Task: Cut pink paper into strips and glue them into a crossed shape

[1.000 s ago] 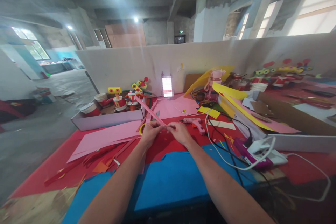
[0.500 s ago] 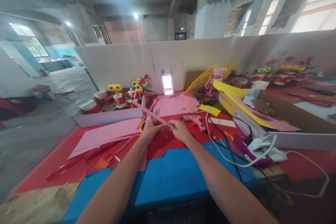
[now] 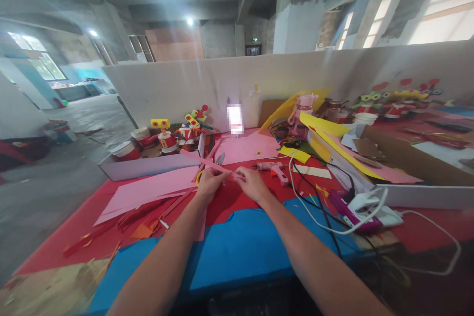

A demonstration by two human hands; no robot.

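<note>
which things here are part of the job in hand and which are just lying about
Likely part of the job:
- pink strip, held by the left hand and right hand
- perhaps the glue gun and scissors, both untouched

Likely just lying about:
- pink bottle
- orange scraps

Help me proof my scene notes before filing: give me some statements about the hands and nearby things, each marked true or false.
1. The left hand and right hand hold a pink strip. True.
2. The glue gun lies left of the left hand. False: it lies right of the right hand.
3. A blue sheet lies beneath the forearms. True.
4. The power strip is green. False: it is purple and white.
</note>
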